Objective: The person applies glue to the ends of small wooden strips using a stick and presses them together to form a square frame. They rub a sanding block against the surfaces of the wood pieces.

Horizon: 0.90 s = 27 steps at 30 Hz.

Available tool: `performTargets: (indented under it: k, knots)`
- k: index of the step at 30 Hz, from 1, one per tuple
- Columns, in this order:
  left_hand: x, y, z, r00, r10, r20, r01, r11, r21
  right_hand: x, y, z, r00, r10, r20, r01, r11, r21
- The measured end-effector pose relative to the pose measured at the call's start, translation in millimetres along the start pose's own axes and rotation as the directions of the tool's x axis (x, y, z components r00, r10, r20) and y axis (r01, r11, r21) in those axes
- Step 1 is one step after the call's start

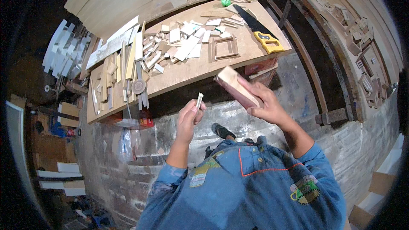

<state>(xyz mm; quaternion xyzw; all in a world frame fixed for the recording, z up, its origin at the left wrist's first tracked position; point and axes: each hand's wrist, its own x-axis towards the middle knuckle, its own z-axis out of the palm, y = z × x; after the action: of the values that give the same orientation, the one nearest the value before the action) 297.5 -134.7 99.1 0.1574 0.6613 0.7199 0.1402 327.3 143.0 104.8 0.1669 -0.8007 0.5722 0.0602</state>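
In front of my body, my left hand [190, 113] is closed around a small pale strip of wood [199, 100], whose end sticks up past the thumb. To the right and a little higher, my right hand [266, 102] grips a wooden sanding block [233, 81]. Its upper face is bare wood, and its reddish-brown side looks like sandpaper. The two hands are apart, and the block does not touch the strip. Both are held out just short of the workbench [179, 79]. My fingers partly hide the strip and the block's near end.
A pile of wood offcuts [183, 38] covers the middle of the bench, beside a small wooden frame [225, 47]. A handsaw with a yellow handle [268, 42] lies at its right end. Long strips [130, 57] lie at the left. More small wooden pieces [360, 34] rest on boards far right.
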Motion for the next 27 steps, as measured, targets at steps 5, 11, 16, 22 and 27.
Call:
performTargets:
  k: [5, 11, 16, 22, 27]
  knots:
    - [-9.5, -15.4, 28.3, 0.984, -0.125, -0.128, 0.131, 0.99, 0.046, 3.7, -27.0, 33.7, 0.985, -0.166, 0.044, 0.172, 0.935, -0.309]
    - [-8.6, -10.8, 29.9, 1.0, 0.006, -0.027, 0.004, 0.937, 0.35, 20.3, -11.6, 8.8, 0.972, -0.204, -0.113, 0.138, 0.893, -0.429]
    - [-17.9, -10.0, 25.8, 0.989, -0.132, 0.064, 0.134, 0.991, -0.027, 21.3, 9.5, 4.9, 0.992, -0.047, -0.113, -0.029, 0.807, -0.589]
    - [-9.3, -7.9, 23.3, 0.898, -0.289, 0.332, 0.426, 0.763, -0.487, 19.0, 0.8, 31.7, 0.967, -0.216, 0.137, 0.19, 0.966, 0.177]
    - [3.1, 2.0, -1.6, 0.986, -0.08, 0.149, 0.169, 0.519, -0.838, -6.8, 43.2, 10.7, 0.945, 0.04, 0.326, 0.026, 0.98, -0.197]
